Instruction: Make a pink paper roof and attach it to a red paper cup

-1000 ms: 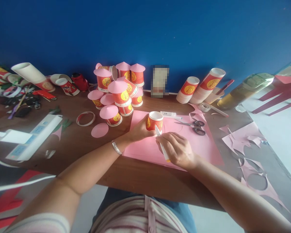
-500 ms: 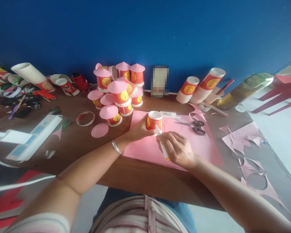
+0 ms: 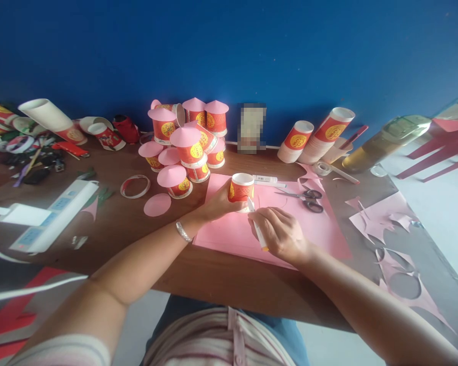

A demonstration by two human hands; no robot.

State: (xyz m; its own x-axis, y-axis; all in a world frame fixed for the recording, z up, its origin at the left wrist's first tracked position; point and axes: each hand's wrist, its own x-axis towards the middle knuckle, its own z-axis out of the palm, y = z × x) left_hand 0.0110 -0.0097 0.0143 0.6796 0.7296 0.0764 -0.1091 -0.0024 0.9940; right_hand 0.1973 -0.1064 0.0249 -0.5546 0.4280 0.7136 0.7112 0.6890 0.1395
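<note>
My left hand is wrapped round the side of a red paper cup with gold emblems and a white rim. The cup stands upright over the pink paper sheet. In my right hand is a slim white utility knife with a yellow end. Its pointed tip is at the cup's lower right wall; whether it pierces the wall I cannot tell. Scissors with dark handles lie on the sheet, right of the cup. Beyond the cup, a white marker lies at the sheet's far edge.
Several red cups with pink cone tops are grouped at the left. A pink disc, a cut cup ring and a power strip lie nearby. Stacked cups, a bottle and paper scraps are at the right.
The cup has shifted very slightly left in my left hand. My right hand and the knife have moved a little to the right, with the tip still near the cup wall.
</note>
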